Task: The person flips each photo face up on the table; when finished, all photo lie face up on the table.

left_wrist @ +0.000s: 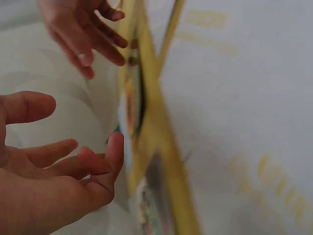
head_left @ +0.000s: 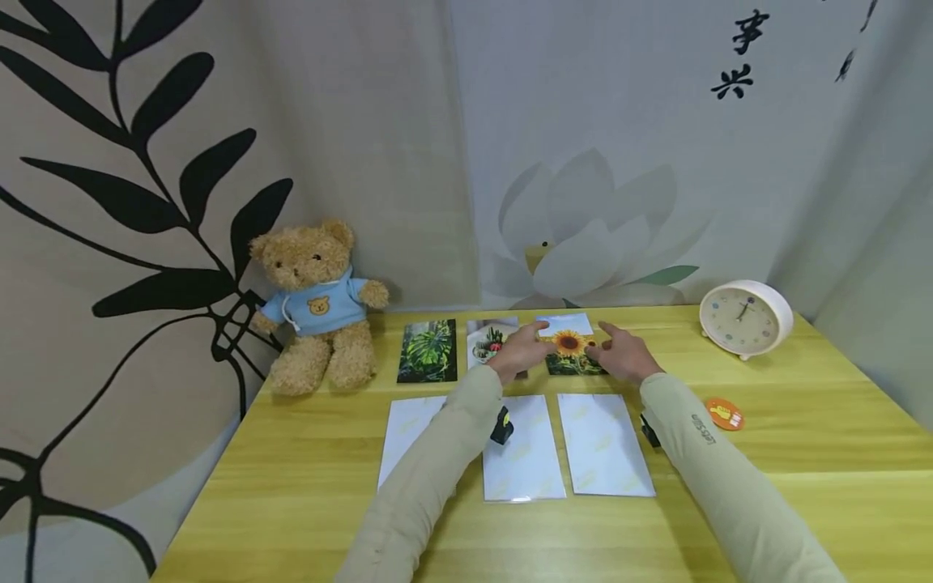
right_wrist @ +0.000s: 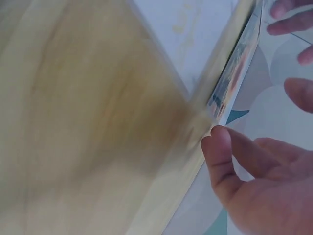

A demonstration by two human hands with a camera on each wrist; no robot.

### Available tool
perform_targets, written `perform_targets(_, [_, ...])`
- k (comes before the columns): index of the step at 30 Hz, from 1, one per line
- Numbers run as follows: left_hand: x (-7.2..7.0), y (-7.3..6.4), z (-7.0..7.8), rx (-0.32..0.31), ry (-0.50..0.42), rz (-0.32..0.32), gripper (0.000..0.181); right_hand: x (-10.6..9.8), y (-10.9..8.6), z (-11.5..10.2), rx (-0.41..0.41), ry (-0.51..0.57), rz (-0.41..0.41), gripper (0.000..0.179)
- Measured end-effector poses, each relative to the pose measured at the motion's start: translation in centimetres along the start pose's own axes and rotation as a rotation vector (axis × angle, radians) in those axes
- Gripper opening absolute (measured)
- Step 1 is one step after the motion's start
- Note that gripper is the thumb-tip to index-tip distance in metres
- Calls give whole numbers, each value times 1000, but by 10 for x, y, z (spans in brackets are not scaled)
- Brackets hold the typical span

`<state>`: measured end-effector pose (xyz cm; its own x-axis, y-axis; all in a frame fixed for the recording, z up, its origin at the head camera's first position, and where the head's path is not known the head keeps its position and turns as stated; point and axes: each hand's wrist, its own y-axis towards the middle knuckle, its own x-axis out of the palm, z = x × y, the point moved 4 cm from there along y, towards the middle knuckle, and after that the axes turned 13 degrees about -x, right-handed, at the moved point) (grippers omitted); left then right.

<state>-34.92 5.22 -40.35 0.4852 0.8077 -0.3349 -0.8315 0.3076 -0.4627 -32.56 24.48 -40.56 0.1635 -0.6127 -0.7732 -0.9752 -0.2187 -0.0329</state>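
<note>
A sunflower picture card (head_left: 568, 342) lies at the right end of the back row, with a hand on each side. My left hand (head_left: 523, 350) is at its left edge, over part of a cactus picture card (head_left: 481, 336). Loosely bent fingers of the left hand (left_wrist: 63, 181) show in the left wrist view, with nothing held. My right hand (head_left: 621, 355) is at the sunflower card's right edge. In the right wrist view, thumb and index fingertip of the right hand (right_wrist: 264, 176) are near the card's corner, gripping nothing visible.
A green-leaf picture card (head_left: 427, 351) lies at the left of the back row. White cards (head_left: 605, 445) form a front row, partly under my left sleeve. A teddy bear (head_left: 317, 308) sits at left. A white clock (head_left: 746, 318) and an orange disc (head_left: 725, 414) are at right.
</note>
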Motion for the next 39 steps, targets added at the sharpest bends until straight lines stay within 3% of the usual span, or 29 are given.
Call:
perform_targets(4, [-14,-17,-4,51,30,-31,48,-1,-8,-1,-21,25,-9,72])
perform_targets(9, [-42,-49,-7,139,115,-68,41,-7,-14,-5,-38,14,-32,73])
perform_targets(14, [-71,-81,-19,164,192,-81,38,-13,-26,-15,-83,7,-64,69])
perform_targets(17, [-88,-94,-33,148,227,-53,38,-17,-34,-23,-124,32,-69,66])
perform_targets(20, [-102,-102,-50,115,190,-36,40,-17,-39,-31,-168,36,-62,63])
perform_targets(23, [-113,-108,-65,96,142,-24,42,-14,-42,-41,-239,-10,-17,60])
perform_targets(26, [-122,-116,-78,90,149,5,44,-8,-44,-53,-328,-70,29,59])
perform_targets(30, [-130,-134,-93,105,275,85,42,9,-48,-68,-392,-101,31,59])
perform_targets(34, [-136,-155,-109,99,409,154,40,28,-50,-84,-412,-53,-1,59])
perform_targets(39, [-141,-176,-125,32,413,216,39,53,-56,-112,-480,25,-62,57])
